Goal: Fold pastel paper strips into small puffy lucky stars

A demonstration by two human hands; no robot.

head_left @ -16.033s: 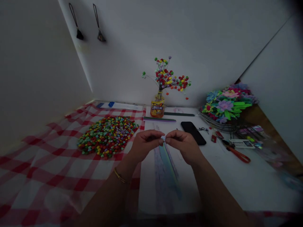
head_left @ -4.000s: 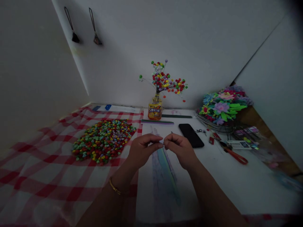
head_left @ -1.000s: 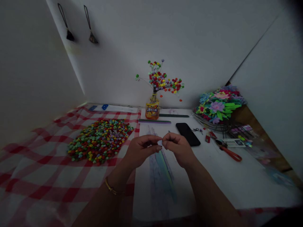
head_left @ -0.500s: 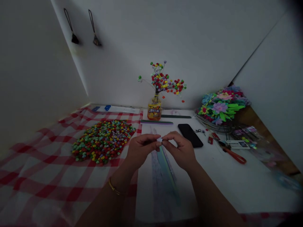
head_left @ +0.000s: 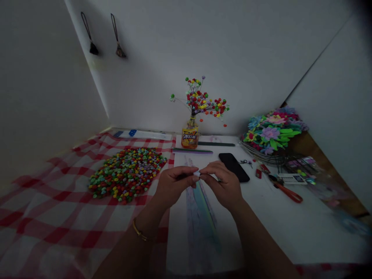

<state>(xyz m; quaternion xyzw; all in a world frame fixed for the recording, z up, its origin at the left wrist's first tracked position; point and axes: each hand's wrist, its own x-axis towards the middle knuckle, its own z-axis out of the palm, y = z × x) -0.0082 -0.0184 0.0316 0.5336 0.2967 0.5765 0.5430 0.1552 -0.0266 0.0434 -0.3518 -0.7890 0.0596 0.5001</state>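
Note:
My left hand (head_left: 174, 185) and my right hand (head_left: 222, 184) meet above the table, fingers pinched together on a small pale folded paper piece (head_left: 197, 174). Under the hands lie several long pastel paper strips (head_left: 203, 217) on white paper. A gold bracelet (head_left: 138, 231) is on my left wrist. A heap of small colourful paper stars (head_left: 126, 172) lies on the red checked cloth (head_left: 52, 217) to the left of my hands.
A jar with a colourful star bouquet (head_left: 190, 135) stands at the back. A black phone (head_left: 234, 166) lies right of my hands. Paper flowers in a wire basket (head_left: 271, 133), red-handled scissors (head_left: 286, 190) and small bits sit at the right.
My hands have stayed together on the small paper piece, with only small finger shifts. The view has moved slightly.

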